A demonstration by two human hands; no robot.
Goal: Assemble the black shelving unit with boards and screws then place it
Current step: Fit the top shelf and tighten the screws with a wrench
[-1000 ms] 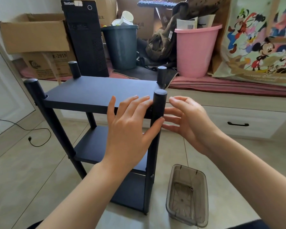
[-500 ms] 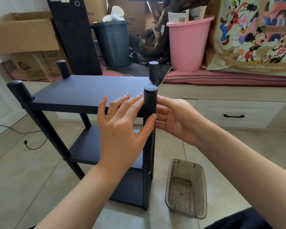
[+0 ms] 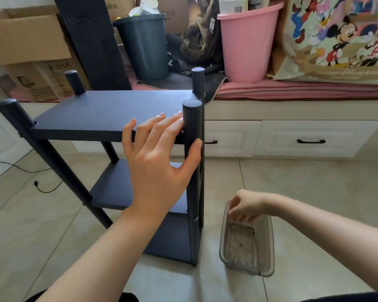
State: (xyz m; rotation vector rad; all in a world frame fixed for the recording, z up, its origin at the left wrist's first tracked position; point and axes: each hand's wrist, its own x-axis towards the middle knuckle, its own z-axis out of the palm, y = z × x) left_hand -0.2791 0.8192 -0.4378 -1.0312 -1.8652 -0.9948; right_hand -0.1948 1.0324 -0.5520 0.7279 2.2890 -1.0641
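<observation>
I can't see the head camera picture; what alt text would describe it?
A person's left hand steadies the front right post of a black shelving unit on a tiled floor, while the right hand reaches into a clear plastic tray beside it. Behind stand cardboard boxes, a dark bin and a pink bin.

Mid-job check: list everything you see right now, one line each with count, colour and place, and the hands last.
shelving unit: 1, black, upright on the floor at centre, three boards, four posts
plastic tray: 1, clear grey, on the floor right of the unit
pink bucket: 1, pink, on the bench behind
dark bin: 1, dark grey, on the bench, left of the pink bucket
computer tower: 1, black, on the bench
cardboard boxes: several, brown, bench at left
cartoon bag: 1, multicoloured, bench at right
drawers: white, black handles, below the bench
left hand: fingers on the top board, thumb against the front right post
right hand: reaching into the tray, fingers curled; contents unclear
</observation>
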